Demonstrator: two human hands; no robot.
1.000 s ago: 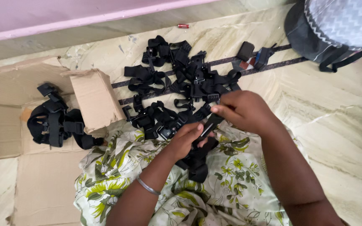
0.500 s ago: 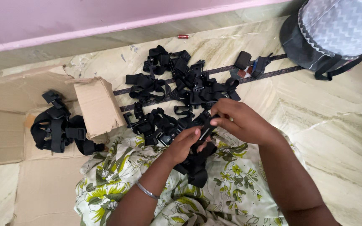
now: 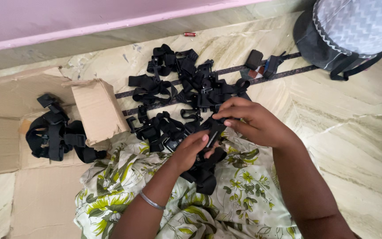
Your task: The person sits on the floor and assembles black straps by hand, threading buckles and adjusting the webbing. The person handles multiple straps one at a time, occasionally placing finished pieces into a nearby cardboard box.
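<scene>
Strap: black strap piece (image 3: pixel 214 131) sitting at frame centre, above the floral cloth (image 3: pixel 155 190).
Left hand: left hand (image 3: pixel 191 148) is pinching the strap's lower end.
Right hand: right hand (image 3: pixel 253 120) is gripping its top, having drifted slightly left since a second ago.
Change: grip is staying closed; work on the same strap is continuing.
Pile: strap pile (image 3: pixel 186 93) is lying just above, unchanged.

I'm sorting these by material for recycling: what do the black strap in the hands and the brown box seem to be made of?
Black strap: apparently woven fabric webbing, matte, since it folds limply; its buckle looks like hard plastic. Brown box: cardboard, with dull creased flaps.
</scene>
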